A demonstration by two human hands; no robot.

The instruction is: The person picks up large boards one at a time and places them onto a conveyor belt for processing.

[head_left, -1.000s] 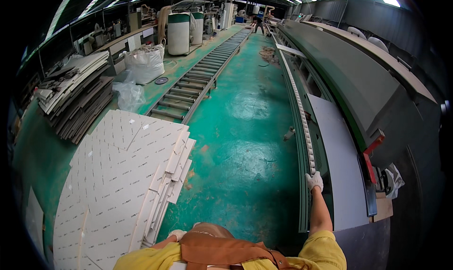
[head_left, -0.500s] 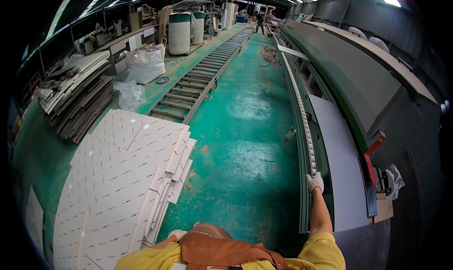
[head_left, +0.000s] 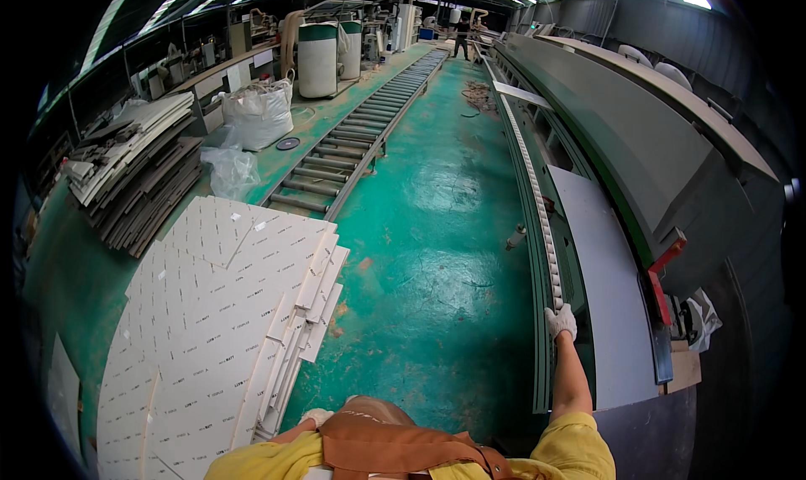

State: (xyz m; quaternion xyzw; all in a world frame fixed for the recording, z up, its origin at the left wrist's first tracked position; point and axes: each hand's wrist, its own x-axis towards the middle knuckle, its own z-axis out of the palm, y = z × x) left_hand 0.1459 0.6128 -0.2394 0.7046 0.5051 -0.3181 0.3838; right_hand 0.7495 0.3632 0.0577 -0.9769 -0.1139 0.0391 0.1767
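My right hand (head_left: pixel 561 321), in a white work glove, is at the near end of a row of white rollers (head_left: pixel 547 237) along the front of a long edge machine. Its fingers look closed round the end of that roller rail. Beside it, a long pale grey panel (head_left: pixel 606 287) lies on the machine bed. My left hand (head_left: pixel 316 416), also gloved, is low by my waist, near the stack of white printed-film boards (head_left: pixel 210 312); its fingers are mostly hidden behind my brown apron (head_left: pixel 395 442).
A roller conveyor (head_left: pixel 353 136) runs away down the green floor. To its left are a white bulk bag (head_left: pixel 259 115), clear plastic (head_left: pixel 231 171) and a pile of dark boards (head_left: pixel 138 174). Red bracket (head_left: pixel 660 300) on the machine's near end. A person (head_left: pixel 462 39) stands far off.
Both my hands have stayed in place. The distant person has shifted slightly and changed posture.
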